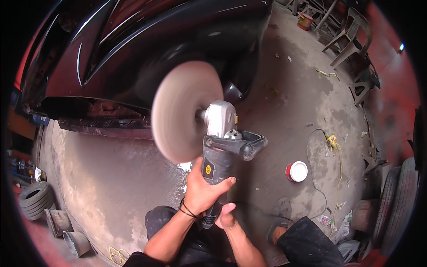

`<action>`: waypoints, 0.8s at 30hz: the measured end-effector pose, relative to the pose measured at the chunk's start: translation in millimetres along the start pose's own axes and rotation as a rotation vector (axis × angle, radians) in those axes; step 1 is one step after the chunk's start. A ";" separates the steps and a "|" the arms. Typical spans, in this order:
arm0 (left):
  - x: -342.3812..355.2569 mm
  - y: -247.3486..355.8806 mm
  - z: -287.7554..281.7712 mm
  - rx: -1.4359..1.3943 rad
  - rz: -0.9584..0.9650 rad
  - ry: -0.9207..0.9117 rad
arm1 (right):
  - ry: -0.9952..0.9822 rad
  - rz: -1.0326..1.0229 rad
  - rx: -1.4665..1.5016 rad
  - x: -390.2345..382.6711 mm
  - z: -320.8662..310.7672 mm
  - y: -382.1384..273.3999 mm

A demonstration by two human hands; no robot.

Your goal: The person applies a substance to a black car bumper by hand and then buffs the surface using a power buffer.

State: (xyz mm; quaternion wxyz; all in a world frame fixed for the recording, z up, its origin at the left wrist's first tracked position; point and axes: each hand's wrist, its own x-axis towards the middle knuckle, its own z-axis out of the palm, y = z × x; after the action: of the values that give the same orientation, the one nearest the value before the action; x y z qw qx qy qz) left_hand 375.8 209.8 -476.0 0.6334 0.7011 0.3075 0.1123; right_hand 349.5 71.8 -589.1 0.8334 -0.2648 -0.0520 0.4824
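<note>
A rotary polisher (218, 151) with a silver head, grey body and side handle is held upright in front of me. Its round foam pad (178, 107), blurred as if spinning, faces the dark, glossy car body (147, 40); whether it touches the panel I cannot tell. My left hand (202, 187) is wrapped round the polisher's body, a dark cord on the wrist. Below it, my right hand (227, 216) closes on the rear handle, thumb up, its fingers partly hidden.
A white-lidded can (296, 171) and a yellow connector with cords (331, 141) lie on the concrete floor (98, 164). Stacked tyres (36, 202) and buckets (75, 243) stand at left. Plastic chairs (351, 40) and large tyres (396, 200) line the right.
</note>
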 end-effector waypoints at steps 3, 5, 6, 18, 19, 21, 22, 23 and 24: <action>10.8 -5.1 8.1 0.067 0.019 0.010 | 0.092 -0.014 -0.087 2.5 -10.0 -1.4; 19.7 -9.4 14.1 0.068 0.019 0.018 | 0.123 0.014 -0.115 10.2 -14.3 -8.4; 24.1 -7.7 17.9 0.067 0.027 0.020 | 0.100 0.010 -0.088 14.0 -21.1 -12.1; -6.1 -25.0 -11.9 0.072 -0.010 -0.022 | 0.023 0.236 -0.030 2.9 -26.5 26.5; -6.9 -28.0 -12.2 0.091 -0.033 -0.026 | 0.040 0.195 -0.027 0.9 -29.1 35.7; -3.4 -32.2 -9.3 0.140 0.020 0.012 | 0.055 0.234 0.004 3.2 -48.2 48.4; 2.3 -33.7 -6.0 0.139 0.015 0.016 | 0.064 0.277 0.027 6.3 -43.5 44.3; 9.0 -35.1 -3.0 0.168 0.002 0.016 | 0.156 0.247 0.034 10.1 -37.9 40.7; 15.9 -34.5 2.4 0.192 -0.006 0.016 | 0.155 0.230 0.042 15.1 -39.9 30.7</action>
State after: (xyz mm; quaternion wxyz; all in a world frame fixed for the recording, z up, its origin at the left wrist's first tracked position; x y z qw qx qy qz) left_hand 379.7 217.2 -513.1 0.5613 0.7566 0.3242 0.0859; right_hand 347.2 80.9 -640.8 0.7794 -0.2878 0.0532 0.5540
